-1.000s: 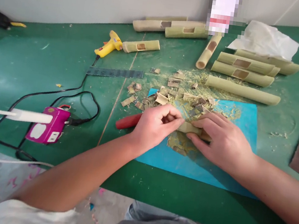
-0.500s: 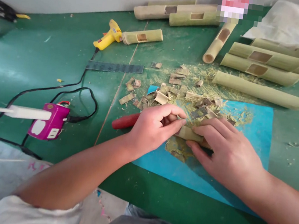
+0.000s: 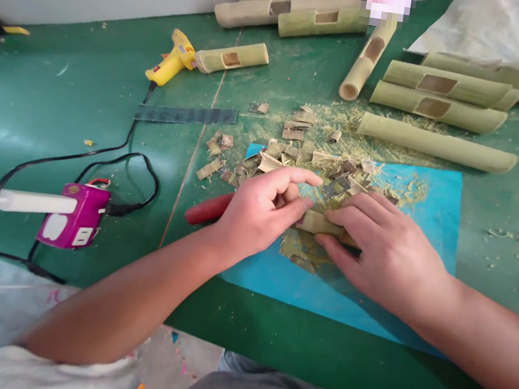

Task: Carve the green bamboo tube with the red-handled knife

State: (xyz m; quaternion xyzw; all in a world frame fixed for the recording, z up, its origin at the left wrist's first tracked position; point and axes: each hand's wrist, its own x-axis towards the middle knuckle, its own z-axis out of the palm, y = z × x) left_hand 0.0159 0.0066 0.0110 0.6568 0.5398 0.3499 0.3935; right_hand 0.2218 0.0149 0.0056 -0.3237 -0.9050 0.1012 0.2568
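Note:
My right hand [image 3: 387, 251] is closed over a short bamboo piece [image 3: 313, 222] lying on the blue sheet [image 3: 436, 245], thumb on the near side and fingers on the far side. At the left end of that piece is my left hand [image 3: 267, 205], its thumb and lower fingers curled together and its index finger stretched above. Whatever those curled fingers hold is hidden. A red handle [image 3: 209, 208] sticks out to the left from beneath the left hand. Cut bamboo chips [image 3: 273, 163] and sawdust lie heaped just beyond both hands.
Several bamboo tubes with cut windows lie at the back, including one tube [image 3: 438, 108]. At left are a yellow glue gun [image 3: 172, 58], a dark strip [image 3: 186, 115], a purple power adapter [image 3: 75, 215] and looping black cable [image 3: 20, 177]. White cloth [image 3: 497, 31] covers the back right.
The left index finger has lifted and straightened away from the thumb. My right hand keeps its grip on the bamboo piece. The whole view has shifted slightly.

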